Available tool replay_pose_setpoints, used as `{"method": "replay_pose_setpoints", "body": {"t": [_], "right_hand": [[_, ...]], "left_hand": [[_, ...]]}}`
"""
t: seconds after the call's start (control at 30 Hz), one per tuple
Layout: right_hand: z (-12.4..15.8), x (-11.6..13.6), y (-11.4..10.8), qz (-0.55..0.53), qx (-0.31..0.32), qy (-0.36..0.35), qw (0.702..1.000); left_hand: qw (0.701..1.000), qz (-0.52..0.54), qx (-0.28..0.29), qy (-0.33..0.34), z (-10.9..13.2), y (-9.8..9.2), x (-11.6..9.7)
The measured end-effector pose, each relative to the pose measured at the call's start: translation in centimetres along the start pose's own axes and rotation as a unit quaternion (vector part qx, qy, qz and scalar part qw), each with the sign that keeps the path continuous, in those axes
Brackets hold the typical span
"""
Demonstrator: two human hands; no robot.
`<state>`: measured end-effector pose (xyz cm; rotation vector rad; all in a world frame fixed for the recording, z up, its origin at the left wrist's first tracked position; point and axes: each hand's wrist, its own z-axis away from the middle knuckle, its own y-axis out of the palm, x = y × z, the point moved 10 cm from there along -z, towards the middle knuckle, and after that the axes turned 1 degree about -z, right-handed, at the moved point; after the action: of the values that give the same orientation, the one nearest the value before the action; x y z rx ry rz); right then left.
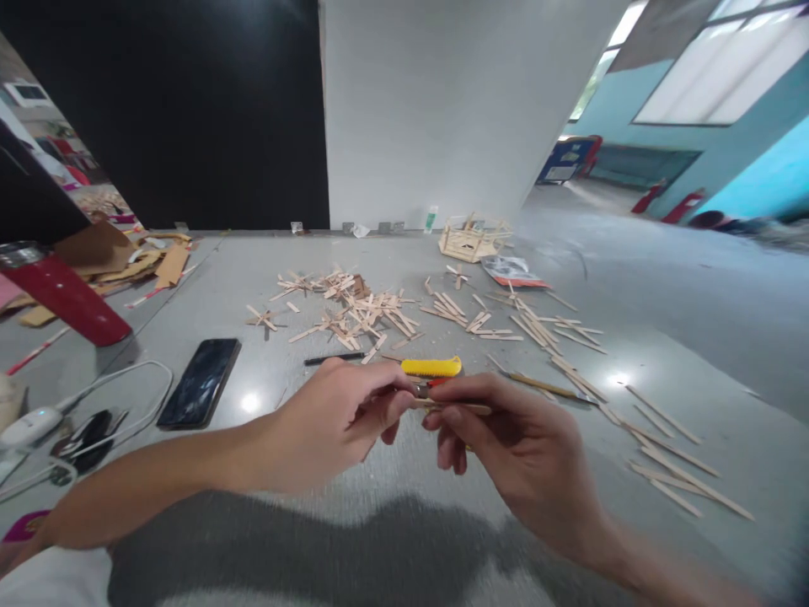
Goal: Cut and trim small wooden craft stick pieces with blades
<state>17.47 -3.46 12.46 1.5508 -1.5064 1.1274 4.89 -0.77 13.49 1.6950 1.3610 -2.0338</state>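
Note:
Over the near part of the grey table, my left hand (357,413) and my right hand (518,443) meet with fingertips almost touching. A thin wooden craft stick (471,407) runs between them, pinched by both. My right fingers also hold a small tool with a red part (436,382) and a short metal end against the stick; its kind is mostly hidden. Just behind the fingertips lies a yellow utility knife (431,367). Left of it is a black pen-like tool (334,359). To the right rests a slim yellowish-brown craft tool (547,385).
Short cut sticks (372,312) are heaped mid-table, longer sticks (688,480) scattered right. A stick-built frame (471,240) stands at the back near a plastic packet (515,271). On the left are a phone (199,384), white cable (148,362), keys (92,440) and red bottle (69,295).

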Motion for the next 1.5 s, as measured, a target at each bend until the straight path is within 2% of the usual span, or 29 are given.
{"method": "replay_pose_setpoints", "body": {"t": [0.13,0.33,0.63,0.87,0.97,1.07,1.13,1.2,1.27,1.4,1.5], "right_hand": [[0.4,1.6,-0.3,0.057,-0.043,-0.081,0.994],[1.0,2.1,-0.3,0.079,-0.061,-0.092,0.991],[0.7,2.4,0.1,0.118,-0.036,-0.115,0.986],[0.8,1.9,0.0,0.149,-0.041,-0.122,0.980],[0.3,0.7,-0.7,0.161,-0.062,-0.093,0.981],[-0.4,-1.2,-2.5,0.229,-0.128,-0.070,0.962],[-1.2,-3.2,-1.9,0.324,-0.087,-0.068,0.940],[-1.7,-6.0,0.2,0.392,0.027,-0.070,0.917],[-1.6,-8.6,2.0,0.411,0.124,-0.071,0.900],[-1.1,-10.8,3.3,0.430,0.195,-0.070,0.879],[-1.4,-11.2,2.2,0.457,0.198,-0.057,0.865]], "left_hand": [[0.996,0.081,0.002,-0.032,0.3,0.0,0.0],[0.990,0.134,0.018,-0.052,0.6,0.1,-0.1],[0.988,0.141,0.033,-0.059,0.7,0.6,0.2],[0.997,0.055,0.029,-0.043,0.4,0.2,0.0],[1.000,-0.027,-0.007,-0.014,-0.2,-1.0,0.0],[0.995,-0.063,-0.074,-0.011,-1.0,-3.1,0.8],[0.994,-0.050,-0.097,-0.017,-1.5,-4.2,1.5],[0.996,-0.036,-0.076,-0.034,-2.2,-4.2,2.6],[0.998,-0.026,-0.026,-0.059,-2.8,-3.5,3.8],[0.989,-0.029,0.109,-0.093,-3.5,-0.1,6.6],[0.967,-0.011,0.228,-0.118,-2.9,3.9,8.6]]}}
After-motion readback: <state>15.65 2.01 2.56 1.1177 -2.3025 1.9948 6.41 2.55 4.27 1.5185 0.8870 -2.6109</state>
